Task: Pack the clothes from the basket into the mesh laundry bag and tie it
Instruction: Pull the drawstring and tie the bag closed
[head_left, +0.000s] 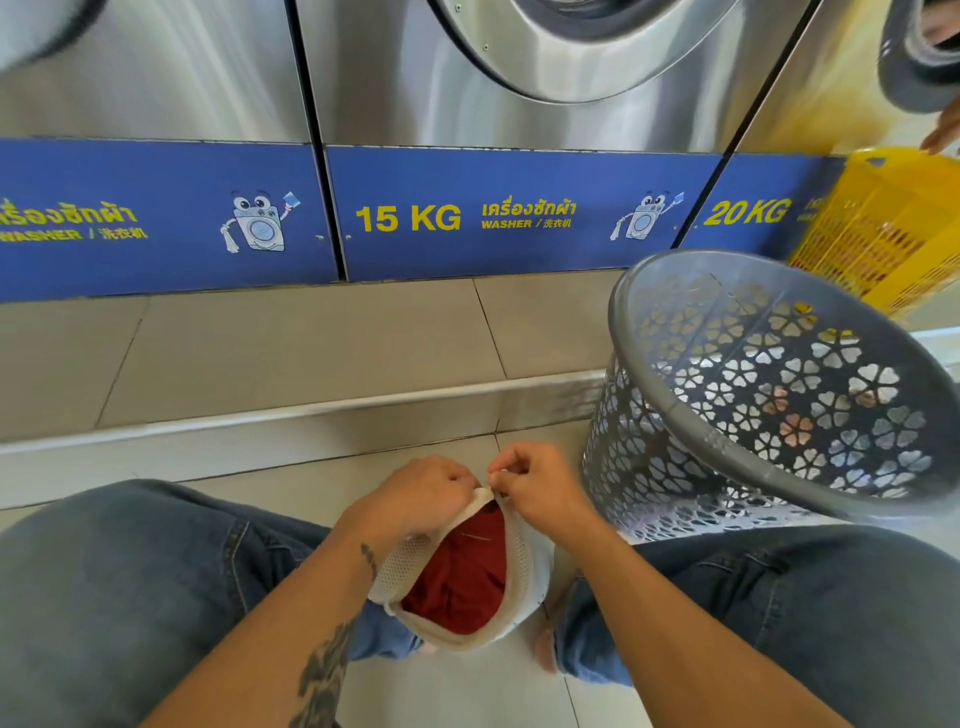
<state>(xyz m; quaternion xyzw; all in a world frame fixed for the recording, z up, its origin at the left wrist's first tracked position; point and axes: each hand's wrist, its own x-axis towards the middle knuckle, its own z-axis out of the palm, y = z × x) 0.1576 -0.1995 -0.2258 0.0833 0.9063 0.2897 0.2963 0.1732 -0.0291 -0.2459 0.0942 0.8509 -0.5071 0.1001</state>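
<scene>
your white mesh laundry bag (524, 566) is sitting low in the centre of the frame, between your knees, its mouth gaping open and red clothes (462, 582) bunching up inside. your left hand (421, 493) is gripping the bag's top edge, and your right hand (535, 483) is pinching something small and white at that same edge, both hands nearly touching. the grey basket (675, 415), with its flower-shaped cut-outs, is tilting at the right of the frame, just beside your right knee, on the tiled floor (291, 343).
</scene>
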